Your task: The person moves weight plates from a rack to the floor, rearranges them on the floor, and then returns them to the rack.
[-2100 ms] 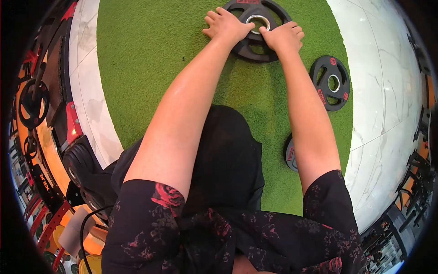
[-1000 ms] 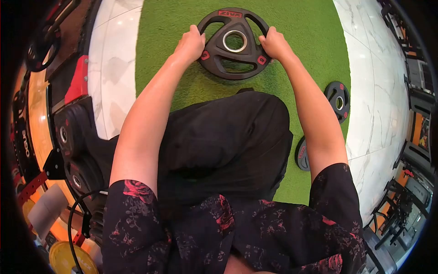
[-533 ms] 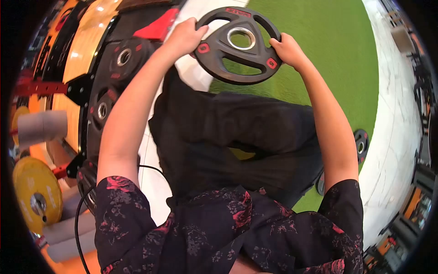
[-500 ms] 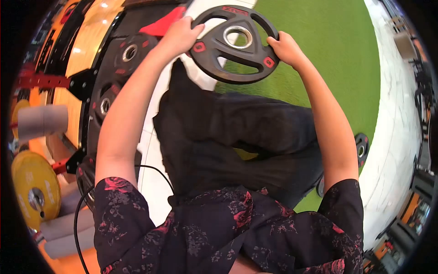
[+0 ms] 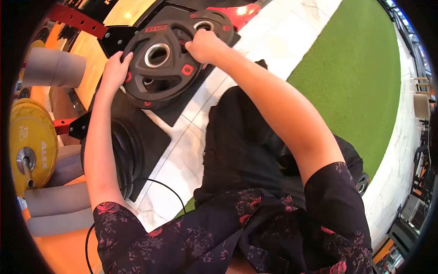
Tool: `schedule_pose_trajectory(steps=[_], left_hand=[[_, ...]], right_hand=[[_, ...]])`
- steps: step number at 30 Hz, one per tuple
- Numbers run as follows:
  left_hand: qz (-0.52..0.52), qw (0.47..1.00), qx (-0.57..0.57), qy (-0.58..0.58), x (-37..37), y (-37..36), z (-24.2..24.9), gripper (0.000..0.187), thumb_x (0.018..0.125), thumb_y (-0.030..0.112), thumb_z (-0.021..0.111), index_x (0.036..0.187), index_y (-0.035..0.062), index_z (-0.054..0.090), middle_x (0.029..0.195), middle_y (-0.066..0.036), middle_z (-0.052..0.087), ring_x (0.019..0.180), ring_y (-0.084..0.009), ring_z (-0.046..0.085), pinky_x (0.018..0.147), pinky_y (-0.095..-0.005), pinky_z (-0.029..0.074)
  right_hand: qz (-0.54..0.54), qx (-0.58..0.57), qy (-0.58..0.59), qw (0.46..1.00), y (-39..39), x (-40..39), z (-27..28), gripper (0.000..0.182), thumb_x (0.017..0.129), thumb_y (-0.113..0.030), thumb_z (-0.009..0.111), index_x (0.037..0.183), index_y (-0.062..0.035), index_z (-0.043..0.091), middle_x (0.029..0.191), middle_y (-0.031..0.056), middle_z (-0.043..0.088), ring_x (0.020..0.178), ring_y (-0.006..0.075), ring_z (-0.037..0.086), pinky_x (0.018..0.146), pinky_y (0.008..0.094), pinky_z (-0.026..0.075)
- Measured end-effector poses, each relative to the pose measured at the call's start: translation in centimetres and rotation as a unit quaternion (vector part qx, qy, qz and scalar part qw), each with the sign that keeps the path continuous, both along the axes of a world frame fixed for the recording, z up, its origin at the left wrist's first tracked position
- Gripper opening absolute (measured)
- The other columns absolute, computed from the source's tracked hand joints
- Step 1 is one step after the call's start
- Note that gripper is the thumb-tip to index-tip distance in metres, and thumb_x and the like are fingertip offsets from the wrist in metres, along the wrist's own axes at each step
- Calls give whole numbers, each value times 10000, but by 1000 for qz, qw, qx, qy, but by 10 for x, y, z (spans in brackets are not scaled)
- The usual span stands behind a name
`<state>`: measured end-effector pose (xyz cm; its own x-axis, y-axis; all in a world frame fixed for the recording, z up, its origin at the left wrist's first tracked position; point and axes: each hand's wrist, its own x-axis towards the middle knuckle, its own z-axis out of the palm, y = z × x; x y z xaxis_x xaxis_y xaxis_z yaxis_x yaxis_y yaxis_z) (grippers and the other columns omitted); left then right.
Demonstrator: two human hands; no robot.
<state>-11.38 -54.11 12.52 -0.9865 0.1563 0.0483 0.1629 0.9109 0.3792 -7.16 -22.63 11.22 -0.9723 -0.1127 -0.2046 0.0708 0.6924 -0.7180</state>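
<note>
A black three-grip weight plate [image 5: 176, 58] with red markings and a metal centre ring is held out in front of me. My left hand [image 5: 117, 69] is closed on its left rim, next to a red mark. Its right side is gripped by my right hand [image 5: 204, 46], fingers hooked at the grip opening. Just behind the held plate is another black plate [image 5: 222, 22], partly hidden by it and by my right hand. Through a lower opening of the held plate, a metal ring of a plate beneath shows.
Several black plates stand in a stack [image 5: 130, 148] beside my left forearm. A yellow plate [image 5: 43, 132] sits on a bar at left, near grey foam rollers [image 5: 54, 68] and a red rack beam [image 5: 80, 23]. A black cable [image 5: 166, 185] loops near my lap. Green turf [image 5: 356, 68] lies right.
Both hands have carried the held plate left, from over the turf edge to above the black plates by the rack. My view has turned left too.
</note>
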Motion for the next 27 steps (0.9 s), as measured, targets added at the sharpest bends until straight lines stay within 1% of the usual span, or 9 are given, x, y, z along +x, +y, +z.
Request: schedule_pose_trajectory(steps=[1,4,7,10,12,15,18,20,27], left_hand=[[18,999,-36,-23,0,-18,-6,519,987,418,632,1130,-79,665,1029,-316,688,1016,-446,673,887,-471,518],[39,995,-95,16,4,-64,-37,527,960,414,668,1209,-50,681,1066,-348,651,1092,-469,625,967,-492,498],[75,991,-108,33,19,-80,-51,551,979,432,639,1325,3,629,1202,-319,610,1101,-462,630,986,-500,502],[105,983,-146,23,25,-71,-61,474,1010,411,597,1277,21,636,1193,-290,594,1046,-468,658,928,-502,542],[105,975,-196,8,26,-66,-70,406,1024,398,576,1172,29,657,1131,-260,601,1013,-466,676,866,-505,571],[136,963,-227,-57,33,-44,-64,442,1019,409,587,1212,15,647,1183,-253,606,1038,-446,660,911,-493,546],[129,973,-192,-8,29,-56,-89,440,1011,394,600,1223,12,652,1152,-248,620,1063,-436,648,910,-486,539],[107,985,-123,64,28,-69,-113,467,998,397,620,1243,2,665,1122,-258,631,1116,-419,621,954,-464,510],[175,980,-58,78,29,-57,-130,523,1001,447,600,1319,33,624,1252,-262,583,1173,-416,604,1001,-467,500]], right_hand=[[-10,-32,-102,994,-16,-1,8,529,983,-333,589,1099,181,632,1066,301,719,953,359,753,852,449,613],[95,57,-35,993,-58,-5,-3,505,996,-325,583,1083,170,634,1107,267,715,986,361,746,838,425,614],[114,116,-12,987,-90,-7,-28,575,1009,-345,581,1215,192,559,1152,244,703,1012,377,736,843,406,611],[104,164,71,978,-99,-12,-56,561,983,-374,616,1190,103,405,1005,307,710,952,453,724,816,480,608],[115,178,68,975,-96,-19,-56,553,985,-371,612,1184,106,416,1012,306,710,960,449,724,818,481,608],[129,201,65,969,-93,-24,-73,538,992,-380,598,1187,96,441,1019,289,718,969,443,724,831,494,602],[121,204,64,969,-91,-30,-79,489,992,-376,578,1168,68,471,1010,277,725,961,454,721,842,518,589],[133,190,25,972,-86,-29,-75,699,996,-397,569,1402,149,412,1121,264,722,1028,411,726,893,477,584],[92,165,38,981,-81,-23,-87,575,1040,-428,472,1265,100,513,1131,279,712,1091,430,697,942,507,552]])
